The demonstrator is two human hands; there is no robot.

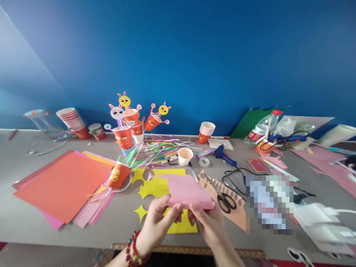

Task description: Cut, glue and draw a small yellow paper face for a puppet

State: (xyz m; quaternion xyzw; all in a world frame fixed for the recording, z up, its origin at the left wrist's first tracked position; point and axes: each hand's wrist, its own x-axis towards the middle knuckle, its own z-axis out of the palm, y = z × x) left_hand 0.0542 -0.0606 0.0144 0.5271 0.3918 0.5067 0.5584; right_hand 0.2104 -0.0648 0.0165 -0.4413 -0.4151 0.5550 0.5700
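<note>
Both my hands hold a folded pink paper [187, 191] just above the table's near edge. My left hand [159, 222], with a red bead bracelet on its wrist, pinches the paper's lower left edge. My right hand [209, 222] pinches its lower right edge. Beneath the paper lies a yellow sheet [155, 185] with star-like cutouts. Black scissors [226, 200] rest on an orange patterned cutout [236, 211] just right of my hands.
A stack of orange, pink and yellow paper sheets [63, 185] lies at left. Decorated orange cups [124, 136] with bunny faces stand behind a pile of coloured straws [158, 148]. A blue glue gun [224, 155], tape roll [204, 161], white cup [185, 155], cup stacks [205, 132] and a bottle [261, 128] sit further back.
</note>
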